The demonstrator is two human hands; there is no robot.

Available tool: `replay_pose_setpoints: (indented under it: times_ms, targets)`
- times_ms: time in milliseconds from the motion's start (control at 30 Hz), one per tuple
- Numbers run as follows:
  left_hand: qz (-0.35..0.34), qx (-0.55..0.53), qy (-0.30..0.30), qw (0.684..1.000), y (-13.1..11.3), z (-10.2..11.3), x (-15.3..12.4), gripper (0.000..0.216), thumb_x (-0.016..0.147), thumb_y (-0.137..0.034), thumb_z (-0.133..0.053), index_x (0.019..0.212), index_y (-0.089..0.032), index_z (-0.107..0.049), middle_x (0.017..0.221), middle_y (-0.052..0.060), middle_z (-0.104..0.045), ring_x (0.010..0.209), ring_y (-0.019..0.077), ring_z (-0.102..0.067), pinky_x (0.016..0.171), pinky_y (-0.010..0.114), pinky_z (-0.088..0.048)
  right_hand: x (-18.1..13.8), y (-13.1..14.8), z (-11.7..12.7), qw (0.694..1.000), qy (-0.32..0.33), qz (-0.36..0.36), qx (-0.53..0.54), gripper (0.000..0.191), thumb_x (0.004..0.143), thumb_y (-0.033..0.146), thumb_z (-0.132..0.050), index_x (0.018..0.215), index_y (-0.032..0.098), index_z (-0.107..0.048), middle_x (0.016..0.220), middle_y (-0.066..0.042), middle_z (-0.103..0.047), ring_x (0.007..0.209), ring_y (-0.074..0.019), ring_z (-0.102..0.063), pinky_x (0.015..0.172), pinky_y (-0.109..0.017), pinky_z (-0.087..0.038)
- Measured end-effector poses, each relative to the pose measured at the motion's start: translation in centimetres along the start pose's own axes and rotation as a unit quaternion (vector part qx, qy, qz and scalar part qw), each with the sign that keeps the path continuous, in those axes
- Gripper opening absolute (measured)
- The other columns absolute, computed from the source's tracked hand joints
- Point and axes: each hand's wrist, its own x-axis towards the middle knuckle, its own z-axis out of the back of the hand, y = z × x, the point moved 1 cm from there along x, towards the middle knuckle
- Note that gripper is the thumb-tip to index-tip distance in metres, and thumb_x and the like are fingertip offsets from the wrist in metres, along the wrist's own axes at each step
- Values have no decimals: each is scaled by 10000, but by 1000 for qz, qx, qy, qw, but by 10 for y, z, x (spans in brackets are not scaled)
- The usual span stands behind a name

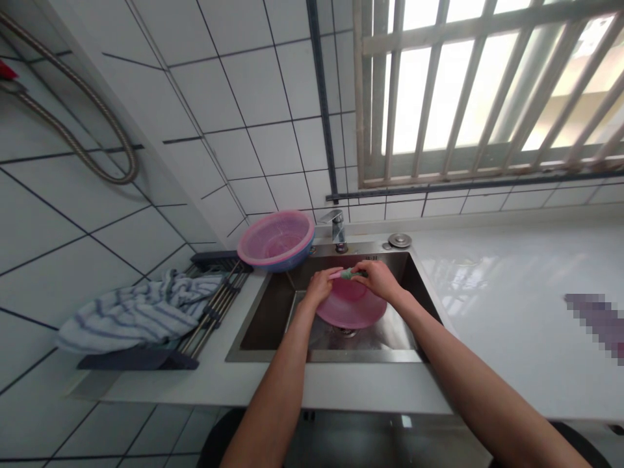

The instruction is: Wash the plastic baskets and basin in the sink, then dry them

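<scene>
Over the sink, my left hand (320, 286) is closed around the pink end of a small pink-and-green object (347, 273). My right hand (379, 279) pinches its green end from the other side. The object is slim and partly covered by fingers, so its kind is unclear. Directly beneath both hands, a pink plastic basin (351, 318) sits in the steel sink (312, 355). What the basin contains, if anything, cannot be made out.
A pink colander (276, 242) nested in a blue basin rests at the sink's back left corner, beside the faucet (337, 231). A drain stopper (400, 240) lies behind right. Left, a striped towel (146, 312) covers part of a drying rack (221, 309). A blurred purple item (597, 318) lies right.
</scene>
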Motion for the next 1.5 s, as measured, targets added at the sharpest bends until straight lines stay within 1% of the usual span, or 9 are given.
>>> replay_pose_setpoints:
  times_ms: [300, 500, 600, 800, 967, 1100, 1200, 1367, 1500]
  targets:
    - [9, -47, -66, 997, 7, 2, 4, 652, 849, -7, -449, 1411, -264, -659, 1439, 27, -661, 1351, 216, -600, 1183, 365, -416, 2, -22, 5, 996, -37, -78, 0, 165, 873, 282, -783, 1037, 261, -786, 991, -37, -802, 856, -218, -725, 786, -283, -490]
    - [-12, 4, -28, 1000, 17, 0, 3, 696, 795, -25, -582, 1463, -221, -604, 1514, 82, -594, 1411, 247, -541, 1212, 384, -386, -1, -35, -8, 995, 38, -84, -35, 162, 856, 251, -792, 1016, 263, -777, 984, -39, -795, 883, -221, -725, 745, -255, -459]
    - [-44, 24, -21, 999, 10, 0, 1, 728, 793, -93, -666, 1499, -244, -568, 1537, 77, -569, 1414, 267, -535, 1217, 392, -383, -1, -29, -11, 996, 44, -65, -32, 174, 860, 246, -787, 1031, 273, -778, 1006, -39, -797, 896, -223, -727, 768, -259, -466]
    - [-16, 31, -16, 999, -1, -4, 1, 678, 810, 26, -468, 1368, -282, -698, 1404, 20, -684, 1333, 238, -614, 1145, 345, -447, 2, -12, -5, 999, 17, -18, -21, 194, 863, 237, -783, 1057, 250, -775, 1085, -63, -789, 994, -255, -726, 836, -291, -485]
    - [-50, 27, -2, 998, -9, -10, 1, 589, 863, -16, -500, 1307, -326, -732, 1368, 2, -709, 1310, 217, -621, 1135, 325, -436, 1, -4, -6, 999, 32, 8, 3, 149, 855, 291, -801, 995, 245, -782, 961, -42, -786, 867, -206, -721, 782, -262, -476]
    - [-9, 53, -107, 993, -6, -2, 2, 452, 884, -171, -655, 1319, -282, -712, 1363, 75, -693, 1313, 276, -591, 1162, 405, -404, 1, -10, -6, 998, 10, -63, 14, 128, 856, 331, -789, 940, 236, -775, 870, -27, -775, 778, -184, -698, 706, -245, -447]
    - [94, 6, -181, 979, 1, 6, 3, 485, 893, -310, -704, 1362, -199, -649, 1321, 158, -687, 1275, 308, -612, 1117, 434, -443, 0, -13, -4, 991, -33, -126, 22, 166, 857, 383, -780, 902, 224, -775, 807, -31, -760, 725, -183, -678, 663, -243, -432]
    - [251, -324, -9, 912, 3, -2, 3, 581, 1017, -639, -391, 1156, -153, -679, 1015, 138, -770, 900, 228, -740, 846, 361, -577, -3, 8, -15, 993, -7, -87, 84, 217, 908, 392, -709, 864, 196, -791, 731, -20, -738, 671, -164, -644, 652, -241, -423]
    - [255, -450, 48, 855, -4, -13, 3, 418, 947, -566, -591, 975, -164, -702, 817, 57, -747, 744, 171, -709, 769, 308, -566, -2, 19, -25, 977, 56, -19, 206, 337, 953, 455, -618, 885, 177, -796, 757, -9, -740, 693, -150, -630, 653, -224, -432]
